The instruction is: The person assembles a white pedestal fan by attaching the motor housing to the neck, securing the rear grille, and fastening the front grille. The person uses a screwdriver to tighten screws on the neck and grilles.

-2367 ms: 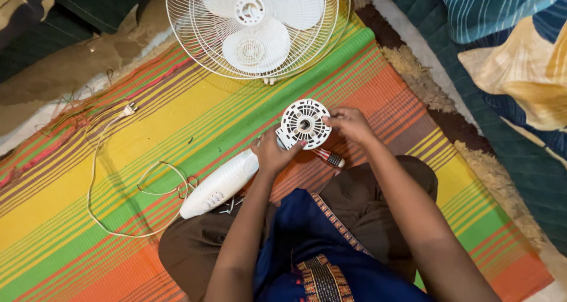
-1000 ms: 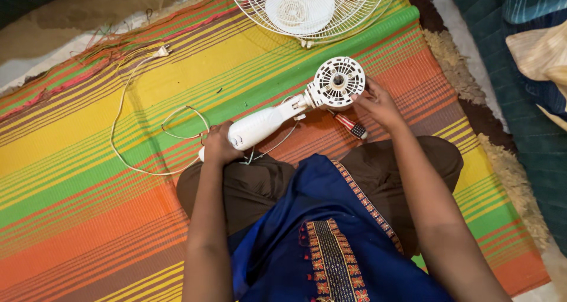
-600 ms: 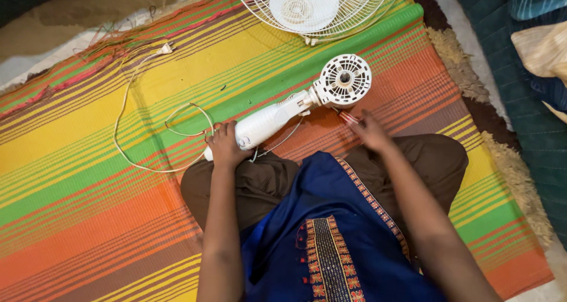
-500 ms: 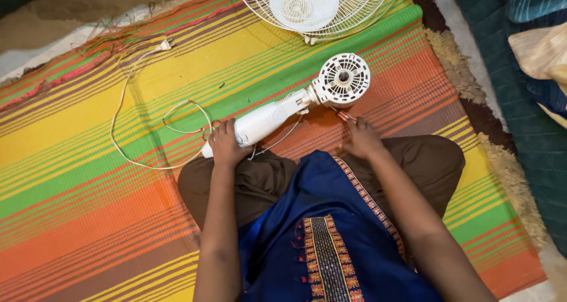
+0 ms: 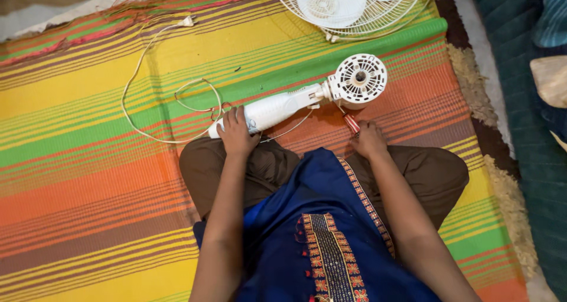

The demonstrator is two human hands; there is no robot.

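Observation:
A white fan body lies on the striped mat [image 5: 88,178]: a long handle-shaped base [image 5: 277,108] ending in a round vented motor housing [image 5: 358,79]. My left hand [image 5: 235,133] rests on the near end of the base, gripping it. My right hand [image 5: 368,139] is closed over the handle of a red screwdriver [image 5: 351,122] that lies on the mat just below the motor housing; only its tip end shows. I sit cross-legged in brown trousers and a blue garment.
A white fan grille with blades [image 5: 348,3] lies at the top of the mat. A white power cord [image 5: 142,83] loops left from the base to a plug [image 5: 188,22]. A shaggy rug edge [image 5: 496,142] and dark bedding [image 5: 531,130] lie to the right.
My right hand left the motor housing and came down onto the screwdriver. My left hand slid from the housing to the base's end. The fan body now lies flat on the mat.

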